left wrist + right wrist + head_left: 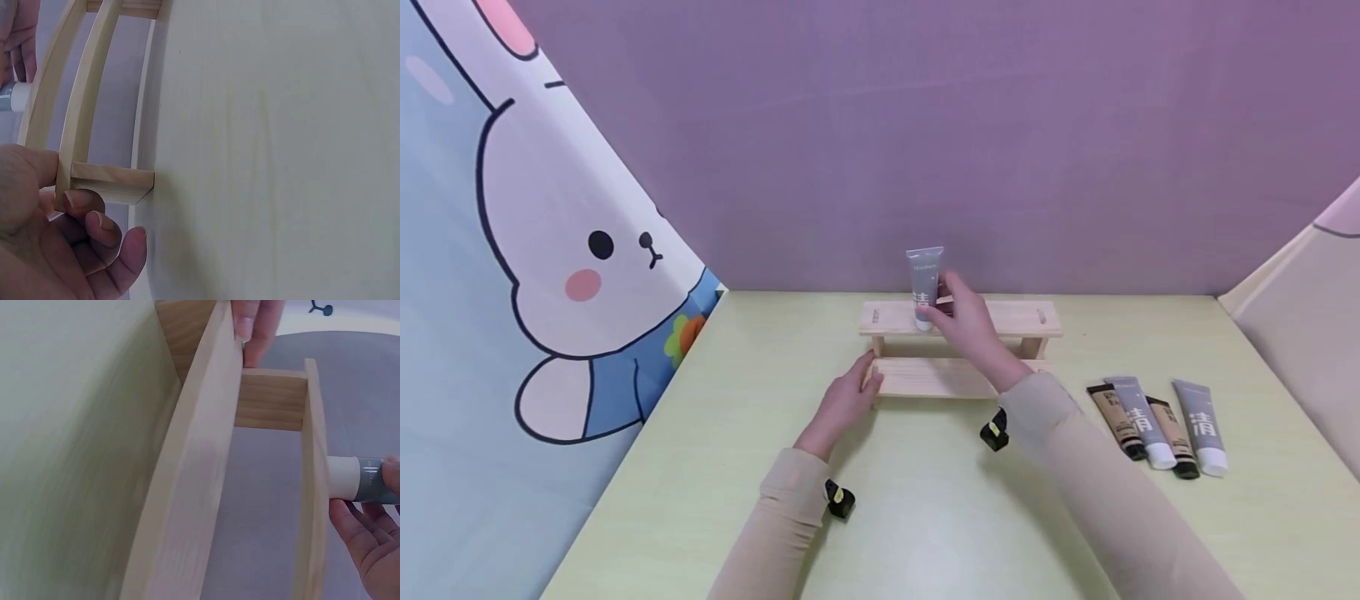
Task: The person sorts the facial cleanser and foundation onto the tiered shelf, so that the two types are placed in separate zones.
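A two-step wooden rack stands toward the back of the table. On its upper step, left of the middle, a grey squeeze tube stands upright with its white cap down. My right hand holds this tube between thumb and fingers, low on its body. In the right wrist view the white cap meets the upper board. My left hand grips the left end of the lower step; in the left wrist view its thumb and fingers pinch the board's end.
To the right on the table lie two brown tubes with black caps and two grey tubes with white caps, some overlapping. A purple cloth backdrop rises behind the rack, and a rabbit-print cloth hangs on the left.
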Action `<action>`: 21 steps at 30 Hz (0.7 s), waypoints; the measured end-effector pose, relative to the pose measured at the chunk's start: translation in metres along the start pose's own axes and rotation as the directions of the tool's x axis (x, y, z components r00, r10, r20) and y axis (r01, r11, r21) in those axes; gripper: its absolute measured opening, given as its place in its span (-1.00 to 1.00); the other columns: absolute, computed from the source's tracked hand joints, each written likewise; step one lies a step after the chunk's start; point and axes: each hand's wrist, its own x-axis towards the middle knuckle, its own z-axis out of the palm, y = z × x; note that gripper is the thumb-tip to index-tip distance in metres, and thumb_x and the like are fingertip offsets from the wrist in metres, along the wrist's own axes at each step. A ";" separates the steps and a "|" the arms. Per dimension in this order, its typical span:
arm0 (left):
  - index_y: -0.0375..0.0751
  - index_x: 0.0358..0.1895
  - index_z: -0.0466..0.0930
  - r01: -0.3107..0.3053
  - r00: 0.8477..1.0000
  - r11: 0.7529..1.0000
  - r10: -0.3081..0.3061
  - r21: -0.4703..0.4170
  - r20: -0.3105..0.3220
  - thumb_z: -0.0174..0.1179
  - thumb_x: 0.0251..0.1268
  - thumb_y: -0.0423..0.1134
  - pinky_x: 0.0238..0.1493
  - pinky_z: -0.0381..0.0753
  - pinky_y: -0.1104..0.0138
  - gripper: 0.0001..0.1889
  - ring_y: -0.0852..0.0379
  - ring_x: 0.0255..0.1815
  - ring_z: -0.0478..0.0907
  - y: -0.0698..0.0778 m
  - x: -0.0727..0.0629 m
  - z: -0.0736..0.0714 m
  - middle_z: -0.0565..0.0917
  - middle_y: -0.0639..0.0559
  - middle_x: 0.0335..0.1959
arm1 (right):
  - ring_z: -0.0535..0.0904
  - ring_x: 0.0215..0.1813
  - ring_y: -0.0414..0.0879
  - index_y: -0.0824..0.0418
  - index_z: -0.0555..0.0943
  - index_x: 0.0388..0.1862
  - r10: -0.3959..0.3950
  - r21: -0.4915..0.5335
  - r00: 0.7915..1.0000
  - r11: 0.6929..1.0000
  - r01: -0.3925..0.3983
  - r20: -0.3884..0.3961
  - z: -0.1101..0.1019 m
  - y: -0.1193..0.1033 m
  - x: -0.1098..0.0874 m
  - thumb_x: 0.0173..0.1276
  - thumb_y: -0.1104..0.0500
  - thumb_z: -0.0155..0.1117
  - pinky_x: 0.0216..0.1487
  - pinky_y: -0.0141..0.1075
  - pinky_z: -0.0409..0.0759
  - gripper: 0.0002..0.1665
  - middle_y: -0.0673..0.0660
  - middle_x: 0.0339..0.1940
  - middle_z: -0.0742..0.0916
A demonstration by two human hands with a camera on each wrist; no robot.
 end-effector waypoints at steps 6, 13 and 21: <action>-0.04 0.52 0.14 0.013 1.000 1.000 -0.013 0.002 0.005 -0.05 0.55 -0.01 0.28 0.34 -0.10 -0.43 -0.27 0.33 0.35 -0.001 0.000 0.001 0.40 -0.23 0.37 | 0.66 -0.01 0.13 0.21 0.37 0.20 0.007 -0.009 1.000 1.000 -0.007 0.005 0.009 -0.004 0.003 0.36 0.16 0.32 -0.05 -0.17 0.66 -0.50 0.24 0.02 0.63; -0.02 0.53 0.12 0.008 1.000 1.000 -0.008 0.000 0.014 -0.07 0.55 0.01 0.30 0.33 -0.10 -0.42 -0.26 0.34 0.34 0.002 0.000 0.000 0.40 -0.24 0.37 | 0.62 0.08 0.12 0.18 0.23 0.43 0.052 0.010 0.998 0.999 -0.052 0.020 0.004 -0.006 -0.002 0.31 0.19 0.37 0.02 -0.19 0.63 -0.22 0.24 0.15 0.59; 0.01 0.53 0.11 0.013 1.000 1.000 -0.014 0.007 0.018 -0.07 0.55 0.00 0.30 0.32 -0.11 -0.42 -0.28 0.34 0.34 0.003 -0.001 -0.003 0.41 -0.26 0.35 | 0.60 0.10 0.14 0.28 0.39 0.32 -0.026 -0.041 1.000 0.999 0.027 0.011 -0.027 -0.002 -0.032 0.32 0.17 0.37 0.12 -0.10 0.58 -0.36 0.31 0.16 0.59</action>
